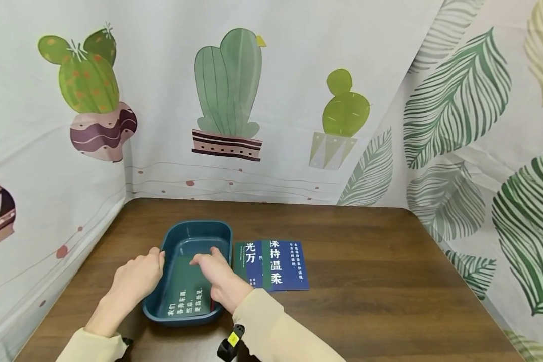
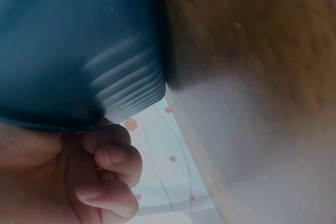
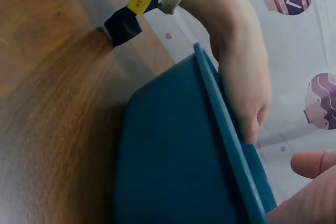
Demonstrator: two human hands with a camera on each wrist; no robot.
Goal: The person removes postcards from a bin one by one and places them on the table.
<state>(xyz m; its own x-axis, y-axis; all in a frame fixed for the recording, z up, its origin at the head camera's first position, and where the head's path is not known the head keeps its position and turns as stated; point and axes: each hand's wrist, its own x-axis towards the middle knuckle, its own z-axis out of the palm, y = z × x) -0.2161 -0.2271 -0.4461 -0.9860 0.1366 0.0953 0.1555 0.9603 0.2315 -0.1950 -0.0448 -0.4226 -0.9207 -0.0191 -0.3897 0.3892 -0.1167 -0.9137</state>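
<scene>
A dark teal tray (image 1: pixel 194 229) with rounded corners stands on the left part of the table. My left hand (image 1: pixel 138 274) grips its left rim; in the left wrist view, curled fingers (image 2: pixel 113 161) show just under the tray edge. A green card (image 1: pixel 183 276) with white Chinese writing lies inside the tray. My right hand (image 1: pixel 221 276) reaches over the right rim into the tray, its thumb stretched out above the card. The tray wall hides its other fingers in the right wrist view. A small red edge (image 1: pixel 212 304) shows by the card's lower right.
Right of the tray, overlapping blue and green cards (image 1: pixel 285 266) with white writing lie on the brown wooden table (image 1: pixel 380 281). A white cloth (image 1: pixel 289 90) printed with cacti and leaves hangs behind and beside the table.
</scene>
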